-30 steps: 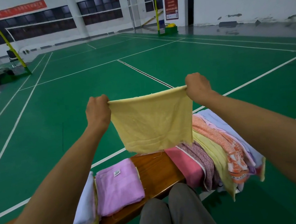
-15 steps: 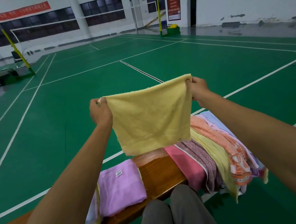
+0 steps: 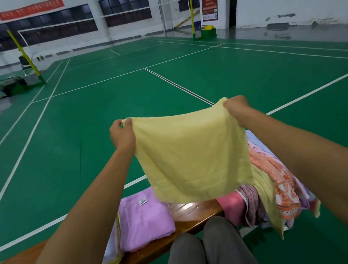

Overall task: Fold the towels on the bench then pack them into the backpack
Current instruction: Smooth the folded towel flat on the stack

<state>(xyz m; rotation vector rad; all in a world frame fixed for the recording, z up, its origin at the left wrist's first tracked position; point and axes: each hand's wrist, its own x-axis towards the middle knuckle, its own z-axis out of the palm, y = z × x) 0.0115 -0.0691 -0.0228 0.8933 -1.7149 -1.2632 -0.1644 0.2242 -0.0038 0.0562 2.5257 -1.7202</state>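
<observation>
While illegible, tag (image 3: 142,202) on pink towel (image 3: 145,223)

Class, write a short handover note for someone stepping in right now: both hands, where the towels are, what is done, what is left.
Left hand and right hand each pinch a top corner of the yellow towel, hanging spread above the bench.
Done: pink folded towel on a small stack at left.
Left: fold the yellow towel, then the unfolded pile at right; pack everything. No backpack in view.
</observation>
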